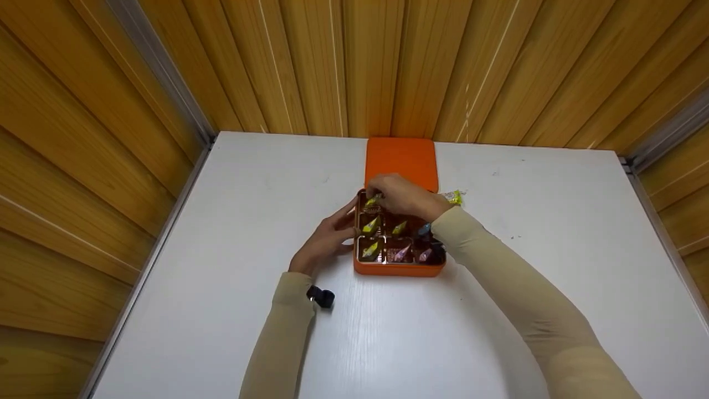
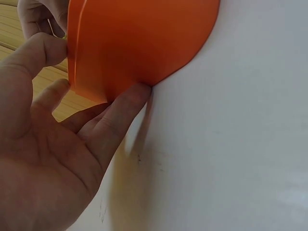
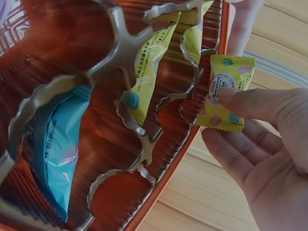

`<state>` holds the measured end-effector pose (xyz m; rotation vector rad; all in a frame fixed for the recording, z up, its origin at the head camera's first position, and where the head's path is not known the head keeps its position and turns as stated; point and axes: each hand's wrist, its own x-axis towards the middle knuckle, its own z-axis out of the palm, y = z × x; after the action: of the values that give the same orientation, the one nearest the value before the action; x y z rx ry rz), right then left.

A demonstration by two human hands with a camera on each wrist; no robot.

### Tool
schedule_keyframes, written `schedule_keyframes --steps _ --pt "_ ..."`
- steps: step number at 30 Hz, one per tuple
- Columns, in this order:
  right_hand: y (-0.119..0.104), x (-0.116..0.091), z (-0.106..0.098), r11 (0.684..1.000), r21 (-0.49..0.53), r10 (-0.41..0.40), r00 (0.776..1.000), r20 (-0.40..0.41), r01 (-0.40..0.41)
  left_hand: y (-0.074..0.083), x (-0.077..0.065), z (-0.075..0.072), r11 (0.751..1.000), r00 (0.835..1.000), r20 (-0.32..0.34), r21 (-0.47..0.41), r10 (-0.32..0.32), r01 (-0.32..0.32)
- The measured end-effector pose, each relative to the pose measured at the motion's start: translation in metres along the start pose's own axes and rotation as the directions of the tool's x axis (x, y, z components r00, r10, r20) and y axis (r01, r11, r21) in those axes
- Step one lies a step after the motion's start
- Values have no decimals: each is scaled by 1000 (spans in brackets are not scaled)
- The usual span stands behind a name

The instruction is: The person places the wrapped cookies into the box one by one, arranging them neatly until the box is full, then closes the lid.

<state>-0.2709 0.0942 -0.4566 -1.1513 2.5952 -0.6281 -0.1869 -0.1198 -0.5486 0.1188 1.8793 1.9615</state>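
An orange tin (image 1: 400, 270) with a brown divided tray (image 3: 106, 120) inside stands on the white table. My right hand (image 1: 407, 197) is over the tin's far left compartment and pinches a yellow macaron packet (image 3: 226, 91) between thumb and fingers. Against the tin's left wall rest the extended fingertips of my left hand (image 1: 327, 238); the left wrist view shows the hand (image 2: 53, 144) touching the orange side (image 2: 139, 43). In the tray sit other yellow packets (image 3: 156, 67), a blue packet (image 3: 65, 149) and two pinkish packets (image 1: 402, 253). My right forearm hides part of the tin's right side.
The orange lid (image 1: 401, 160) lies flat behind the tin, near the wood-panelled wall (image 1: 371, 66). Another yellow packet (image 1: 454, 197) lies on the table (image 1: 243, 221) to the right of the tin, partly behind my right wrist.
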Motion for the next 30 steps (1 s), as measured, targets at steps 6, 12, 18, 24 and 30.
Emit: schedule_keyframes --steps 6,12,18,24,30 --pt "-2 3 1 1000 -2 9 1000 20 -9 0 1 0 1000 1000 -2 17 11 -11" --pt "-2 4 3 1000 -17 18 999 29 -18 0 1 0 999 1000 -5 33 10 -10" --pt "1 6 6 999 -37 -39 999 5 39 0 0 0 1000 1000 -11 16 3 -2" --pt "3 7 8 999 -28 -34 999 7 34 -1 1 0 1000 1000 -2 16 4 -4" --pt "4 8 9 999 -24 -40 999 5 40 0 1 -1 1000 1000 5 9 13 -13"
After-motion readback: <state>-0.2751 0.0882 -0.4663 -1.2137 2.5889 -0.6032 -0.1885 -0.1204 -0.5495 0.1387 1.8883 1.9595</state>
